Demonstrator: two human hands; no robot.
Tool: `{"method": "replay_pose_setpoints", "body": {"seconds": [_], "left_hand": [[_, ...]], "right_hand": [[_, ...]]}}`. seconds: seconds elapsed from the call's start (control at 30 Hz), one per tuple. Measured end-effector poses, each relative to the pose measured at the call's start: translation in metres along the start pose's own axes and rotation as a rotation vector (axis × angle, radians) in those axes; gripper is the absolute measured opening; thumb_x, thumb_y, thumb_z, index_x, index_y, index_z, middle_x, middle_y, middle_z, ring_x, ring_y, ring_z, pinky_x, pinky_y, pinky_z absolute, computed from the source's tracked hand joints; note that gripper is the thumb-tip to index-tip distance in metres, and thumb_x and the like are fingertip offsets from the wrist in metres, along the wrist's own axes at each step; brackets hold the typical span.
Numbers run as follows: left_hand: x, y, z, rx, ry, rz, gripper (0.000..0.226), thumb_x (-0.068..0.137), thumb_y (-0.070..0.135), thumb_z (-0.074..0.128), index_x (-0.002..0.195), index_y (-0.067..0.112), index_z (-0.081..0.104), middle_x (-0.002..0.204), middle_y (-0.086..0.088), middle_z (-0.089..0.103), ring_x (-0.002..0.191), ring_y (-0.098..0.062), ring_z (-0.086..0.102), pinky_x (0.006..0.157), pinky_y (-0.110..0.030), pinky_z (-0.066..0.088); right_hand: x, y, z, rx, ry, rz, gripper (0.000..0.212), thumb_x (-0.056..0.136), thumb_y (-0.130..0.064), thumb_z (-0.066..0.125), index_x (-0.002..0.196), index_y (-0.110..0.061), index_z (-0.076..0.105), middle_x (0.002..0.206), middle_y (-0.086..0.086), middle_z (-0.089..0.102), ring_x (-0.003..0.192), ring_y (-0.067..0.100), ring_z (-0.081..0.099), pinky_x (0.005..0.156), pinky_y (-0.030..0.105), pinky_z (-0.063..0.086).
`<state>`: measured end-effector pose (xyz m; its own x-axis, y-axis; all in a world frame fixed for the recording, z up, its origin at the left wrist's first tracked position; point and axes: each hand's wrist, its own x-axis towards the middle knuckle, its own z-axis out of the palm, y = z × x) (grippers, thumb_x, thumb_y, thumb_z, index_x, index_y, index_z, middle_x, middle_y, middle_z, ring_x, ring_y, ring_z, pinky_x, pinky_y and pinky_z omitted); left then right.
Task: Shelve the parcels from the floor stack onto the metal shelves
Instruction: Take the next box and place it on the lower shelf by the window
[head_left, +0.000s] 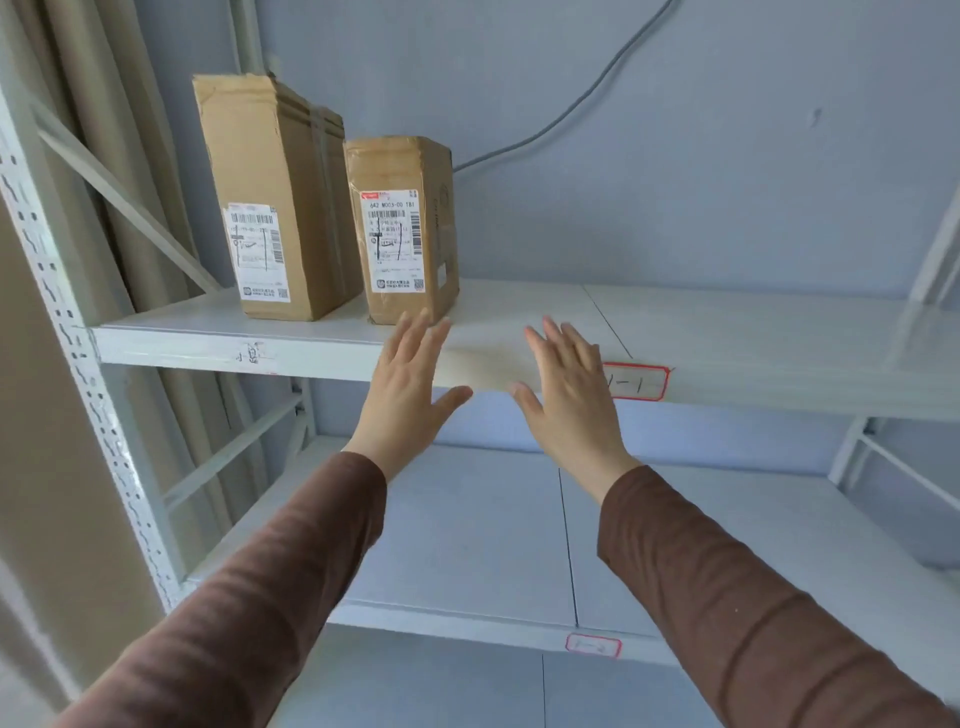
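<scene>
Left grip (402, 387) and right grip (569, 395): fingers straight, spread, holding nothing, raised before the upper shelf (727, 332) edge. Small parcel (402, 228) stands upright just beyond the left grip; tall parcel (275, 197) stands just left of it.

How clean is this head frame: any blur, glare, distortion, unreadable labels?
Head view: wide-angle bending bows the left upright; light is soft and even, no glare; both parcels are fairly sharp, though their label print stays mostly unreadable; left hand and right hand look slightly soft.
</scene>
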<state>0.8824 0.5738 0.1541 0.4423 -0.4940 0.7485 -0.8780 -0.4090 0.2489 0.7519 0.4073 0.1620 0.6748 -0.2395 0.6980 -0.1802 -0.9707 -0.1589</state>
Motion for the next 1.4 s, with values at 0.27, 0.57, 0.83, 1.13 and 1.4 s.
{"method": "replay_pose_setpoints", "body": {"seconds": [0.27,0.57,0.83,1.13,1.4], "left_hand": [[-0.033,0.097,0.045,0.018,-0.119,0.134,0.084,0.090,0.035,0.075,0.159,0.016,0.030,0.168,-0.007,0.021,0.157,-0.033,0.007,0.125,-0.052,0.018],[-0.087,0.248,0.109,0.007,-0.228,0.147,0.087,0.090,0.040,0.072,0.160,0.019,0.025,0.169,-0.005,0.016,0.158,-0.030,0.001,0.126,-0.050,0.008],[-0.182,0.408,0.168,-0.036,-0.395,0.073,0.087,0.091,0.043,0.071,0.160,0.019,0.025,0.170,-0.004,0.015,0.158,-0.030,0.000,0.126,-0.051,0.012],[-0.241,0.486,0.206,-0.115,-0.582,-0.013,0.084,0.095,0.046,0.064,0.162,0.022,0.019,0.171,-0.002,0.008,0.158,-0.025,-0.005,0.128,-0.047,0.010],[-0.279,0.519,0.249,-0.257,-0.718,-0.137,0.081,0.097,0.046,0.061,0.162,0.022,0.019,0.171,0.001,0.006,0.158,-0.022,-0.005,0.127,-0.043,0.012]], "right_hand": [[-0.088,0.062,-0.049,-0.089,0.000,0.100,0.067,0.098,-0.039,0.061,0.154,-0.016,0.036,0.165,0.007,0.028,0.154,0.029,0.019,0.124,0.053,0.018],[-0.209,0.161,-0.120,-0.088,-0.091,0.196,0.069,0.099,-0.040,0.059,0.158,-0.017,0.031,0.168,0.007,0.021,0.156,0.029,0.013,0.126,0.051,0.011],[-0.345,0.259,-0.197,-0.061,-0.252,0.310,0.071,0.100,-0.041,0.057,0.160,-0.019,0.025,0.170,0.008,0.015,0.157,0.027,0.007,0.127,0.048,0.007],[-0.430,0.318,-0.234,-0.025,-0.358,0.450,0.067,0.103,-0.040,0.052,0.160,-0.020,0.022,0.170,0.006,0.011,0.157,0.026,0.005,0.127,0.047,0.007],[-0.490,0.354,-0.227,-0.050,-0.439,0.564,0.065,0.104,-0.041,0.050,0.160,-0.021,0.023,0.170,0.004,0.013,0.157,0.025,0.009,0.127,0.045,0.015]]}}
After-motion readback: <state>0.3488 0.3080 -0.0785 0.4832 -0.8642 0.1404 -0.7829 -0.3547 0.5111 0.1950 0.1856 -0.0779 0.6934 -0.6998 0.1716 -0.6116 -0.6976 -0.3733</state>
